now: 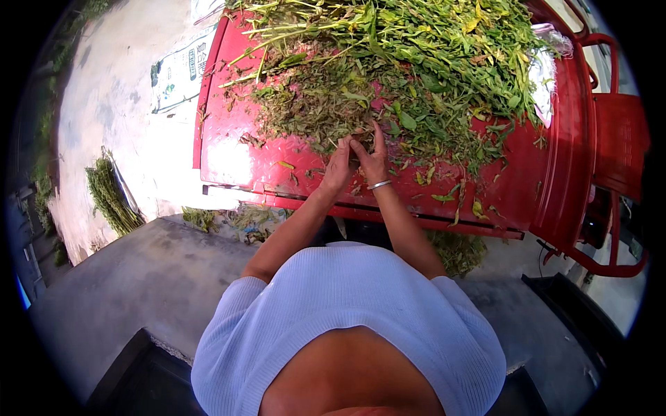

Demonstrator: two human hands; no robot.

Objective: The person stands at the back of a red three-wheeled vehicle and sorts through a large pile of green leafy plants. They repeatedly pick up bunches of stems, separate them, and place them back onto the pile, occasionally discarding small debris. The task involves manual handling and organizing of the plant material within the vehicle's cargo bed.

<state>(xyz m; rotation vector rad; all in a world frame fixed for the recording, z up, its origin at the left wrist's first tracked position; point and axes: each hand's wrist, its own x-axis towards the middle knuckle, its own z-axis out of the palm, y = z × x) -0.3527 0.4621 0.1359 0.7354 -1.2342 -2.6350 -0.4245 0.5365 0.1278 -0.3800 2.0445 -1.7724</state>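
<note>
Green, leafy stalks (416, 48) heaped across the far half of the red metal tabletop (236, 149), thinning toward its near edge into a litter of stripped leaves and chaff (312, 111). Left hand (338, 166) and right hand (374, 161), bracelet (379, 184) at the wrist, pressed together at the near fringe of that litter, fingers curled and seemingly pinching a small sprig too hidden to make out; apparently mid-plucking, with the next move calling for a firm pull apart and a fresh stalk. Beyond the tabletop's left edge, a printed sack (179, 73) and another green bundle (109, 197) on the ground.
</note>
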